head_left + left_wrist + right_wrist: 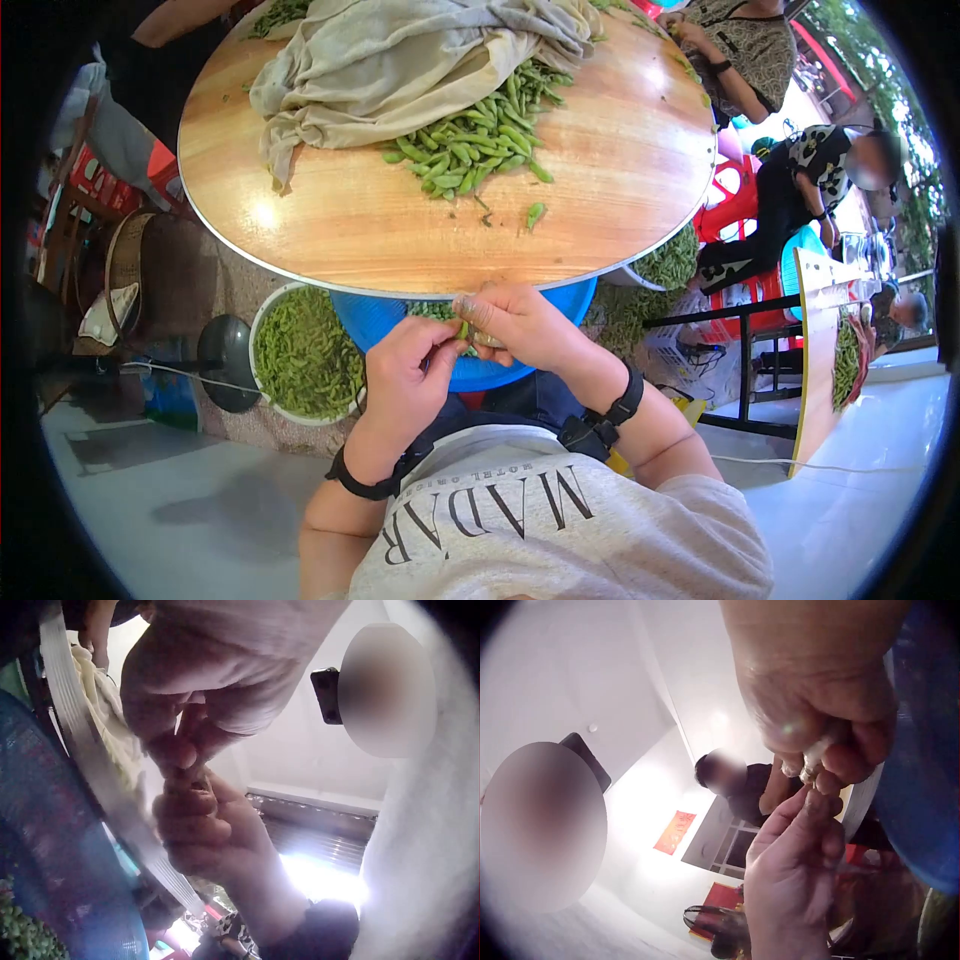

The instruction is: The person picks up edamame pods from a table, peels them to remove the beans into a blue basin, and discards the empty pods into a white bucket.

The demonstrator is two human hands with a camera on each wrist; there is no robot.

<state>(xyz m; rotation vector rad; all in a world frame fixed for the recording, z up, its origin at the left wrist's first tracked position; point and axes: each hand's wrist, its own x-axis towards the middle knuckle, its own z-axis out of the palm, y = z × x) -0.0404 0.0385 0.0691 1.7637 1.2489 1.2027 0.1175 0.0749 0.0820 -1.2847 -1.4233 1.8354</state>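
Note:
Both hands meet over a blue basin (372, 318) at the table's near edge. The left hand (408, 378) pinches a small green pod (462, 330) between thumb and forefinger. From the other side the right hand (528, 328), its fingers curled, grips the pod's other end. Fingertips almost touch in the left wrist view, with the left hand (217, 667) above the right hand (217, 836); fingers largely cover the pod there. In the right wrist view the right hand (817, 690) is above the left hand (791, 870). Green beans (430, 311) lie in the basin.
On the round wooden table (350, 230) a pod pile (475, 145) lies partly under a cloth (370, 80), with a loose pod (535, 214) nearer. A white tub of pods (305, 355) stands left. People sit at right, near a wooden board (818, 350).

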